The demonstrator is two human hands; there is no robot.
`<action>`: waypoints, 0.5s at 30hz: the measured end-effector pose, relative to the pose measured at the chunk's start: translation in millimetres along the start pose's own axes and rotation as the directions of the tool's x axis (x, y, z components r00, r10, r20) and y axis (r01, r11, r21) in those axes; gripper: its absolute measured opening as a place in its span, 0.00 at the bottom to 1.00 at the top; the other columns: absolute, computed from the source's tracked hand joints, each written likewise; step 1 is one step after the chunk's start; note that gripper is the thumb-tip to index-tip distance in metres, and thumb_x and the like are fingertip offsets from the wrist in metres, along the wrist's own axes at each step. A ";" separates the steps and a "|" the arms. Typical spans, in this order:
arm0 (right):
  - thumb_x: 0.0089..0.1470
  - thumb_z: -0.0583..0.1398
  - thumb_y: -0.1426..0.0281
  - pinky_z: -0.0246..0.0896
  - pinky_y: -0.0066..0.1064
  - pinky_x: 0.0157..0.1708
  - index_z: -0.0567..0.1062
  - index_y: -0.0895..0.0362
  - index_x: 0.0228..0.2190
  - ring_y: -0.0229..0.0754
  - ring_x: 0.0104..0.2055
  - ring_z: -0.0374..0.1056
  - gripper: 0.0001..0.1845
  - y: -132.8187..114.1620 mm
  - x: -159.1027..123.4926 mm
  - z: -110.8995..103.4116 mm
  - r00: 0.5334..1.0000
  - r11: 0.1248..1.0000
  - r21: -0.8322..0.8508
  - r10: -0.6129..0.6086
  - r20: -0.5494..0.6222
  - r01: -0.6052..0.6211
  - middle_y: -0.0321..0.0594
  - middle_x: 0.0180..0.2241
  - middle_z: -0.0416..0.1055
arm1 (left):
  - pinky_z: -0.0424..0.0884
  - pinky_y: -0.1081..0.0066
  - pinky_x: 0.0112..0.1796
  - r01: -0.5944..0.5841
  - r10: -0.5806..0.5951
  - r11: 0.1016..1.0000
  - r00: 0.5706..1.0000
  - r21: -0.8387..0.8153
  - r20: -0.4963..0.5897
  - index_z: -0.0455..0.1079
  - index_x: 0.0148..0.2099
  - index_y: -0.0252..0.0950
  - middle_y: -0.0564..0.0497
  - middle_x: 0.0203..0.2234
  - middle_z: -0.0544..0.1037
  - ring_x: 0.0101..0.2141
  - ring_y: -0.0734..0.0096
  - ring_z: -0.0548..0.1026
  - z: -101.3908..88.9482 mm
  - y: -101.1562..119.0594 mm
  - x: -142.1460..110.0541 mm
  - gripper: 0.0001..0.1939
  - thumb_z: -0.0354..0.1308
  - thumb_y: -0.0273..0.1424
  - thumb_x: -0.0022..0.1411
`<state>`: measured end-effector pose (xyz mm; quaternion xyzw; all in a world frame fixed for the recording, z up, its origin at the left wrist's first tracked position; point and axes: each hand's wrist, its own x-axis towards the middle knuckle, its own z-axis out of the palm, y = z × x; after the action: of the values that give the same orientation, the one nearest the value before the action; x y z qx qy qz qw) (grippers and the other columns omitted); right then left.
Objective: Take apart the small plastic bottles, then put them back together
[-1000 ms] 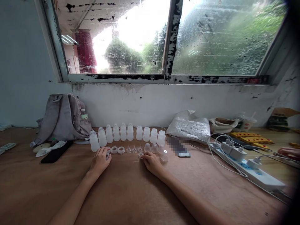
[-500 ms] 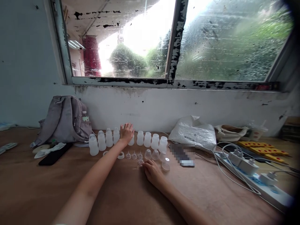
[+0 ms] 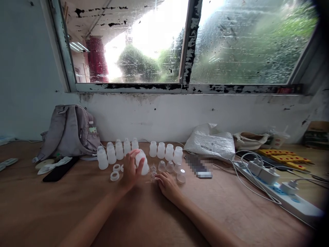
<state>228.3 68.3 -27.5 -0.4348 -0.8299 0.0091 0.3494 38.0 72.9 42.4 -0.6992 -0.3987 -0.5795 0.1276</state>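
Observation:
My left hand (image 3: 130,171) is closed round a frosted baby bottle (image 3: 143,164) with a clear cap, tilted over the small parts. My right hand (image 3: 168,185) rests on the table, its fingertips closed at the edge of a clear bottle nipple (image 3: 153,175). Another nipple (image 3: 153,168) lies just behind it. White collar rings (image 3: 114,176) lie left of my left hand, which hides some of the parts. Several capped bottles (image 3: 111,154) stand upright at the back left. Several bottles without caps (image 3: 161,151) stand further right, behind clear dome caps (image 3: 170,167).
A grey backpack (image 3: 69,130) and a black phone (image 3: 58,171) are on the left. To the right are a partly blurred phone (image 3: 204,174), a silver plastic bag (image 3: 209,142), a cloth pouch (image 3: 250,140), yellow trays (image 3: 282,157) and a white power strip (image 3: 295,199) with trailing cables.
My left hand went from the collar rings to the back row, took hold of a capped bottle and brought it forward, tilting it. My right hand has stayed at the nipple.

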 end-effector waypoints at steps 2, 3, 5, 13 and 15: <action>0.50 0.50 0.78 0.58 0.35 0.39 0.71 0.55 0.37 0.43 0.38 0.63 0.14 -0.5 0.2 -0.5 1.000 1.000 -0.001 -0.002 -0.002 0.002 0.41 0.34 0.68 | 0.61 0.63 0.46 -0.048 0.052 0.997 0.996 -0.052 0.069 0.54 0.52 0.38 0.44 0.45 0.65 0.47 0.64 0.64 -10.4 4.2 -21.0 0.18 0.48 0.29 0.59; 0.50 0.50 0.78 0.58 0.35 0.39 0.71 0.55 0.37 0.43 0.38 0.63 0.15 -0.8 0.3 -0.8 1.000 1.000 -0.001 -0.004 -0.003 0.004 0.41 0.34 0.68 | 0.62 0.63 0.46 -0.067 0.074 0.995 0.992 -0.071 0.099 0.54 0.52 0.39 0.44 0.45 0.65 0.47 0.64 0.64 -13.2 4.4 -30.1 0.18 0.48 0.28 0.59; 0.50 0.50 0.78 0.58 0.35 0.39 0.71 0.55 0.37 0.43 0.39 0.63 0.15 -1.5 0.6 -1.5 1.000 1.000 0.000 -0.007 -0.004 0.007 0.42 0.34 0.69 | 0.61 0.62 0.47 -0.065 0.081 0.992 0.984 -0.107 0.156 0.53 0.53 0.39 0.44 0.45 0.65 0.48 0.64 0.63 -14.1 2.6 -43.4 0.19 0.47 0.27 0.59; 0.52 0.50 0.74 0.59 0.35 0.39 0.70 0.56 0.36 0.43 0.38 0.65 0.12 -5.3 0.1 -3.0 0.996 0.994 0.110 0.034 -0.077 -0.026 0.42 0.34 0.70 | 0.59 0.59 0.48 0.371 -0.275 0.911 0.872 -0.180 0.406 0.40 0.59 0.39 0.42 0.52 0.60 0.52 0.59 0.60 10.2 -3.9 -56.4 0.37 0.55 0.34 0.52; 0.53 0.50 0.71 0.60 0.34 0.37 0.70 0.56 0.37 0.42 0.35 0.66 0.11 -9.0 0.8 -7.0 0.993 0.981 0.185 0.081 -0.088 -0.064 0.42 0.33 0.71 | 0.63 0.62 0.45 0.450 -0.300 0.873 0.798 -0.187 0.522 0.51 0.54 0.37 0.44 0.44 0.68 0.45 0.60 0.67 10.1 -3.6 -57.1 0.31 0.57 0.35 0.49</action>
<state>225.7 61.3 -18.9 -0.4309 -0.7918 0.0768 0.4260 42.0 58.4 -13.7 -0.7368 -0.4562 -0.4564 -0.2017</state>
